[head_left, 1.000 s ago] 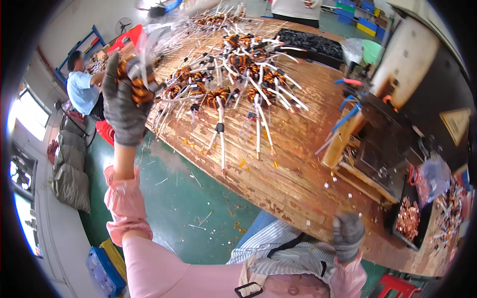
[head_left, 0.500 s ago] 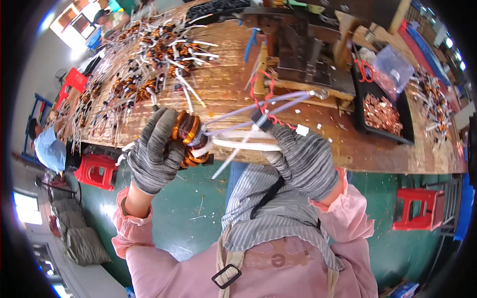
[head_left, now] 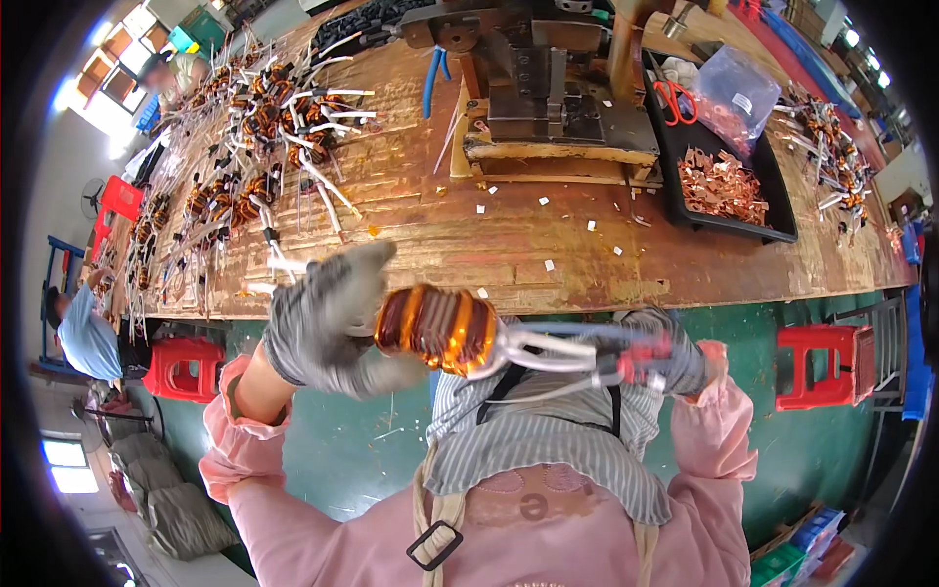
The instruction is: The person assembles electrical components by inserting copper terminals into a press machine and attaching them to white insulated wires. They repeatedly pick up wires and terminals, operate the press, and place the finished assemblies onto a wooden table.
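Note:
A copper-wound toroid coil (head_left: pixel 437 329) hangs in front of my lap, just off the table's front edge. White and grey leads (head_left: pixel 548 350) run from it to the right. My right hand (head_left: pixel 673 354), in a grey knit glove, is closed round those leads; red wire shows blurred at its fingers. Just left of the coil, my gloved left hand (head_left: pixel 328 318) has its fingers and thumb spread, smeared by motion. The coil lies beside its palm, not gripped by it.
A metal press (head_left: pixel 553 88) stands on the wooden table (head_left: pixel 411 264). Right of it, a black tray (head_left: pixel 719 225) holds copper pieces (head_left: pixel 724 186), red-handled scissors (head_left: pixel 675 103) and a plastic bag (head_left: pixel 738 98). More wired coils (head_left: pixel 264 122) pile up at left. Red stools (head_left: pixel 827 367) flank me.
The coil has moved right and toward my body, away from the press. My left hand has let go of it and opened. My right hand has moved right and nearer, pulling the leads along.

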Demonstrator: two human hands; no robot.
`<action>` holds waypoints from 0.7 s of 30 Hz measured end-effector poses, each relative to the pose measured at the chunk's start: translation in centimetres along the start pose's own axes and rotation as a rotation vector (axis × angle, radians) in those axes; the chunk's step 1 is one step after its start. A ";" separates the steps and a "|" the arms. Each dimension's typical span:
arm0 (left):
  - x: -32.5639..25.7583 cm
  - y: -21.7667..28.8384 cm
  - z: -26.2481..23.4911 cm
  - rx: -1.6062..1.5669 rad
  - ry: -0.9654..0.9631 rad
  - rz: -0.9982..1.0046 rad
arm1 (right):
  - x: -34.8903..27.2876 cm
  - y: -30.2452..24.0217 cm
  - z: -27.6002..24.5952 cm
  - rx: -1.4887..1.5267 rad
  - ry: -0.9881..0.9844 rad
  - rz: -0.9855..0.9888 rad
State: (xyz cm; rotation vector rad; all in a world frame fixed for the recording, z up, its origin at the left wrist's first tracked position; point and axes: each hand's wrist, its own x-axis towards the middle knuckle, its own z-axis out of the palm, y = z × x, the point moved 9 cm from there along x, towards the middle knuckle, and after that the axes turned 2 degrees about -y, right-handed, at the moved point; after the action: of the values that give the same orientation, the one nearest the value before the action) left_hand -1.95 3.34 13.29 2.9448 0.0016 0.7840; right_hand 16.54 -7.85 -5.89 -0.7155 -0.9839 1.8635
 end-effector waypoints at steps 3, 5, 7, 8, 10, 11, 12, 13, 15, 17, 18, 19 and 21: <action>1.2 -2.0 3.1 0.393 -0.357 -0.120 | -0.8 -5.5 2.3 -0.938 0.204 -0.283; 0.0 -3.6 5.1 0.524 -0.464 -0.159 | 0.4 -5.4 1.7 -1.125 0.282 -0.034; -0.8 -6.6 6.8 0.608 -0.512 -0.237 | 1.8 -7.0 2.1 -1.533 0.370 0.032; -0.8 -8.0 7.2 0.652 -0.537 -0.277 | 2.5 -7.4 2.2 -1.675 0.417 -0.001; -1.4 -12.0 8.5 0.611 -0.782 -0.493 | 4.8 -7.7 1.2 -1.705 0.457 0.065; -2.2 -13.8 9.2 0.600 -0.874 -0.565 | 5.7 -7.9 0.9 -1.662 0.436 0.006; -2.6 -14.8 9.3 0.570 -0.919 -0.572 | 6.6 -7.8 0.3 -1.613 0.410 -0.061; -3.1 -15.8 9.8 0.532 -0.962 -0.571 | 7.4 -7.3 -0.6 -1.565 0.392 -0.118; -4.0 -17.6 10.7 0.448 -0.963 -0.560 | 9.0 -5.5 -3.2 -1.527 0.368 -0.192; -5.3 -18.7 10.8 0.361 -0.882 -0.556 | 10.7 -3.8 -4.6 -1.532 0.357 -0.204; -5.2 -19.0 10.6 0.321 -0.966 -0.686 | 10.7 -4.2 -3.9 -1.441 0.399 -0.208; -4.1 -18.3 10.3 0.287 -0.843 -0.587 | 10.8 -4.3 -3.6 -1.480 0.406 -0.189; -2.8 -16.0 9.3 0.216 -0.601 -0.382 | 11.2 -4.0 -3.6 -1.552 0.426 -0.145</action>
State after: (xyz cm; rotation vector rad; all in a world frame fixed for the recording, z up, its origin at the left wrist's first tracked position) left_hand 0.58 18.38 2.36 3.0970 0.6140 -0.1675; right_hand 16.14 4.53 -5.25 -1.7162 -2.0086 0.4407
